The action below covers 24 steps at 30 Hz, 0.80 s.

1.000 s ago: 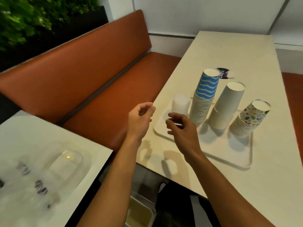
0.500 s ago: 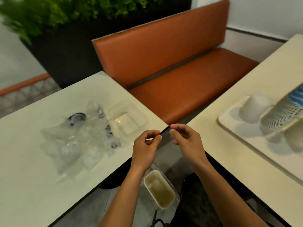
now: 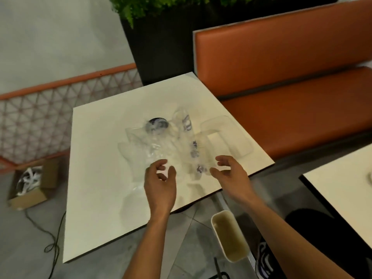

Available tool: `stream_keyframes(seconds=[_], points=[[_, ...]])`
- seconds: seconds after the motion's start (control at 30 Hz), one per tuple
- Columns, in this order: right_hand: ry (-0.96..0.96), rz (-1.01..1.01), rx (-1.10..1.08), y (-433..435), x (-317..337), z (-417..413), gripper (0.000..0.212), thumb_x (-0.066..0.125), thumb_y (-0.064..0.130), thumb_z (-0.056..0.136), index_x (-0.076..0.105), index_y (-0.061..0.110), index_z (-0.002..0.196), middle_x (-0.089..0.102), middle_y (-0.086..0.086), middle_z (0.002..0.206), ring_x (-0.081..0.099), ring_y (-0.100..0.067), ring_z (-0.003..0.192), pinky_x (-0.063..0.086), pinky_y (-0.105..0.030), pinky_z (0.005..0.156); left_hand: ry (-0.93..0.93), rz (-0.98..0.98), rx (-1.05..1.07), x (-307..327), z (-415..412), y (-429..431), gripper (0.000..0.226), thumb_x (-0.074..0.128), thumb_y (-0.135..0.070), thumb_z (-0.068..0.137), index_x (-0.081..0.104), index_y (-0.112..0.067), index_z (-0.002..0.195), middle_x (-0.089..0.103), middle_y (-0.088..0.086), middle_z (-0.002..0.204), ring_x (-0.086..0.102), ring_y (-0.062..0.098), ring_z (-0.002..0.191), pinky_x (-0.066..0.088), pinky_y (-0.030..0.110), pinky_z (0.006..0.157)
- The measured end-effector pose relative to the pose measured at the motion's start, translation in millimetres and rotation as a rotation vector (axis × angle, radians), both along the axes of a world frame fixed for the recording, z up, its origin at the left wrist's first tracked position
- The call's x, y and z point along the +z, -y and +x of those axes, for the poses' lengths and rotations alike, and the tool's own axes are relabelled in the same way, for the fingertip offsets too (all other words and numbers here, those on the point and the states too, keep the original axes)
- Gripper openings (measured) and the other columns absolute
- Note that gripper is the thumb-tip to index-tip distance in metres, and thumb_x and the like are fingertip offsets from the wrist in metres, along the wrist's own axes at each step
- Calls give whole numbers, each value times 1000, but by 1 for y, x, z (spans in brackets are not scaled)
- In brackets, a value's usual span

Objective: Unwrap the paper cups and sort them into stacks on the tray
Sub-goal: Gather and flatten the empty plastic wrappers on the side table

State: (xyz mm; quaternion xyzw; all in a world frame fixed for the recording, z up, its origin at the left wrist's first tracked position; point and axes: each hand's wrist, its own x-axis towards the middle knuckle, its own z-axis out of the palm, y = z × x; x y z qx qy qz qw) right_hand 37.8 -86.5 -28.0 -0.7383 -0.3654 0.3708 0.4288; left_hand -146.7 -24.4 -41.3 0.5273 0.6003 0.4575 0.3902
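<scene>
Clear plastic wrapping (image 3: 161,146) lies in a crumpled heap on the cream table (image 3: 96,178). The left hand (image 3: 160,184) and the right hand (image 3: 231,174) hover over its near edge, with fingers loosely curled and apart and nothing held in either. This looks like the fetching step: the person is reaching into the heap for another wrapped sleeve. No paper cups are plainly visible in it, only dark printed patches, and the sorting tray is out of view. The next move likely calls for feeling through the slippery film for anything solid, then pinching it free without dragging the whole heap. A shallow clear plastic container (image 3: 227,137) sits touching the heap's right side and seems empty. On the floor, a cardboard box (image 3: 43,193) holds white strips, and a white tub (image 3: 229,236) looks empty.
</scene>
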Motion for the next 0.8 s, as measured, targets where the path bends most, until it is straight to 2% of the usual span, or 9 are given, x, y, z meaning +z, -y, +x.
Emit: stream_keyframes(seconds=[0.1,0.17,0.3,0.4,0.5,0.57,0.7,0.8], points=[[123,-55,82,-27,-14,-11,51,72,33,95,52,24,141,56,5,134,66,-9,90,48,-30,85,-75,31,167,-9,-29,-24,37,75,-25,92,59,-28,125,52,-3,117,56,17,89,43,18,73],[189,-86,121,-45,-24,-17,57,72,34,94,48,25,145,55,1,141,67,-18,101,49,-33,94,-78,12,219,-15,-45,-41,55,80,-29,89,51,-26,135,46,0,128,57,23,99,42,22,77],[297,-201,215,-72,-37,-26,70,68,31,96,33,20,156,50,-8,149,59,-28,126,42,-33,103,-95,-160,152,-26,-62,-71,84,84,-43,83,37,-22,149,37,3,148,53,22,123,42,32,90],[374,-289,246,-83,-47,-31,75,66,29,98,25,18,159,50,-11,149,53,-34,134,42,-38,107,-127,-242,72,-34,-64,-85,91,84,-54,79,37,-24,150,44,1,145,52,20,125,46,38,101],[416,-296,220,-85,-59,-33,67,63,23,99,28,17,156,61,-13,134,58,-35,127,45,-38,100,-152,-311,39,-43,-62,-96,87,83,-57,78,41,-23,147,56,-1,134,57,21,120,47,41,104],[410,-270,187,-84,-64,-34,63,65,21,98,34,17,153,64,-14,131,59,-34,126,48,-39,102,-167,-334,24,-46,-61,-102,77,82,-54,81,48,-22,143,64,-3,124,61,20,114,48,39,101],[404,-273,187,-85,-68,-33,56,68,19,96,44,19,147,64,-11,132,60,-32,123,47,-39,103,-149,-292,58,-51,-61,-107,36,77,-35,90,68,-19,120,70,-8,103,67,18,104,46,30,88],[397,-261,222,-84,-65,-33,48,69,22,97,49,20,140,63,-7,129,60,-29,119,44,-35,100,-93,-169,124,-44,-65,-106,18,69,-21,95,71,-16,112,68,-13,94,65,5,88,50,30,89]])
